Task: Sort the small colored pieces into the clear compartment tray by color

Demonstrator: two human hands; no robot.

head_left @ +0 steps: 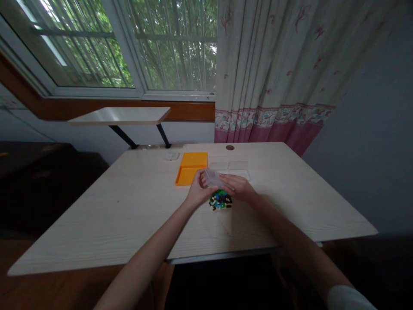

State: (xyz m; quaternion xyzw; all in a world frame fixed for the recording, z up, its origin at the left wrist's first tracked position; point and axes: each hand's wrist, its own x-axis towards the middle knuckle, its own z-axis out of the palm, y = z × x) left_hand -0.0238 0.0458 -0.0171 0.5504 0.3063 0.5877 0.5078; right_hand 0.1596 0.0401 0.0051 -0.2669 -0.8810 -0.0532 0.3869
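Observation:
Between my two hands, above the table, is a small clear plastic box, held tilted. My left hand grips its left side, fingers curled behind and thumb in front. On the right side my right hand has its fingers along the top edge and thumb below. A pile of small building bricks in green, blue, black and cream lies on the table just under the box. Whether anything is inside the box I cannot tell.
Behind my hands lie an open orange case and open clear plastic boxes. A whitish flat item sits further left. A raised white shelf on black legs stands at the table's back left. A curtain hangs behind.

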